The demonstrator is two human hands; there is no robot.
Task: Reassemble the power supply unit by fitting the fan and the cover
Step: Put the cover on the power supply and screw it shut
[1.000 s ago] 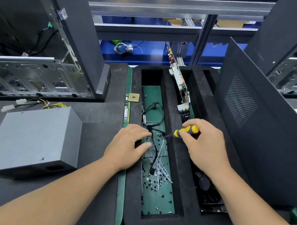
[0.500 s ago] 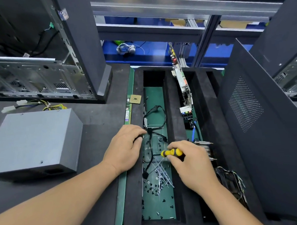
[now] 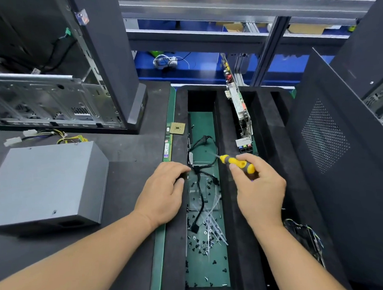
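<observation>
The grey power supply unit (image 3: 45, 184), a stiff, likely heavy metal box best held by its side edges, sits on the bench at left, while the right hand (image 3: 259, 191) pinches a screwdriver (image 3: 237, 163) and the left hand (image 3: 164, 190) rests relaxed on the foam tray (image 3: 238, 230).

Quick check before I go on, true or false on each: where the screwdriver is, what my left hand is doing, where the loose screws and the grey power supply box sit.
1. The right hand holds the yellow screwdriver. True.
2. The left hand holds a fan. False: its fingers rest at the edge of the foam tray, holding nothing visible.
3. Loose screws lie in the tray's green-floored slot. True.
4. The grey power supply box sits inside the tray. False: it sits on the bench to the tray's left.
</observation>
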